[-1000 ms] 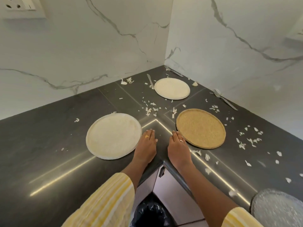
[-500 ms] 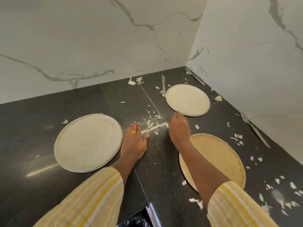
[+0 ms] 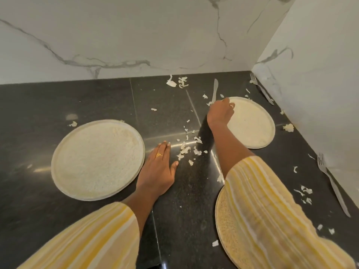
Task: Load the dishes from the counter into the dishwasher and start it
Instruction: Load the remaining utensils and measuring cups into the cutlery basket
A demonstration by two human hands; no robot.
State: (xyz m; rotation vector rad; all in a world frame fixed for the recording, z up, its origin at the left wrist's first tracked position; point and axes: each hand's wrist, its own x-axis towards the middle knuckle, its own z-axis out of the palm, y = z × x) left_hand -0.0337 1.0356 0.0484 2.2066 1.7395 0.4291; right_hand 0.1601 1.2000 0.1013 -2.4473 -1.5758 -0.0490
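Right hand [image 3: 220, 113] has reached farther back, fingers now curled round the knife [image 3: 215, 90] handle at the far plate [image 3: 252, 123] rim | left hand [image 3: 158, 171] lies flat on counter [image 3: 97, 100], fingers straight, together, thumb out, beside left plate [image 3: 97, 160]

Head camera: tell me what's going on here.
A person leans over a dark counter strewn with white scraps. The left hand rests flat on it beside a large cream plate. The right hand reaches the rim of the far plate, curled at the near end of a knife; whether it grips anything is unclear. No dish is lifted yet.
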